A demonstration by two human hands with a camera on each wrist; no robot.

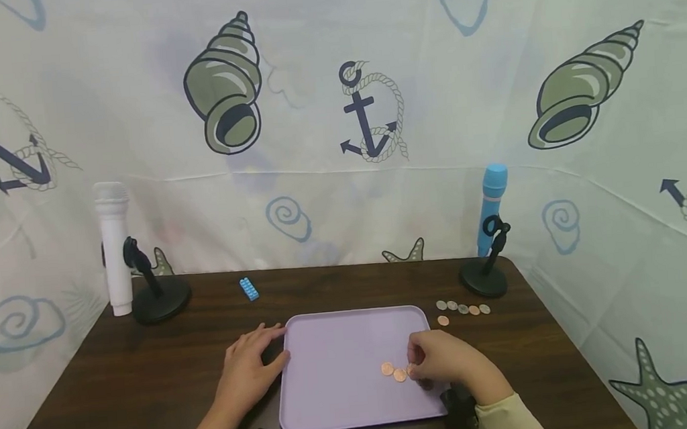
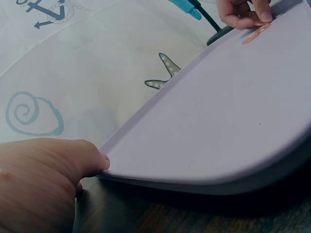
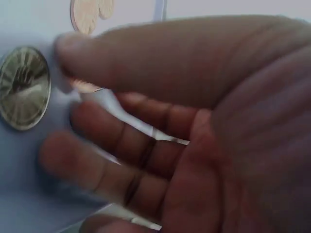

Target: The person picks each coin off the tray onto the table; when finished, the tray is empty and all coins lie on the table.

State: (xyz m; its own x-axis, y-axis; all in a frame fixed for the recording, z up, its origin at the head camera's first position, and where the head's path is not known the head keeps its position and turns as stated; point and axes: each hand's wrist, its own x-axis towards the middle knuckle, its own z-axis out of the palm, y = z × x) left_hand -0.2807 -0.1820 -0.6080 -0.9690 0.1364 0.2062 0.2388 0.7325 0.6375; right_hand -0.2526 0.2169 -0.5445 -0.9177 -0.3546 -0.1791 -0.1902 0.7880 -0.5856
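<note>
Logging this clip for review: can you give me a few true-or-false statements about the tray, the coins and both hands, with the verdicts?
1. The left hand rests against the left edge of the purple tray. True.
2. The right hand is at the copper coins on the tray. True.
3. All the coins are on the tray. False: a row of coins on the table lies beyond the tray's right corner.
4. The blue brick lies on the tray. False: it lies on the table behind the tray.
5. The blue microphone stands on the left. False: it stands on the right; the white microphone is on the left.
</note>
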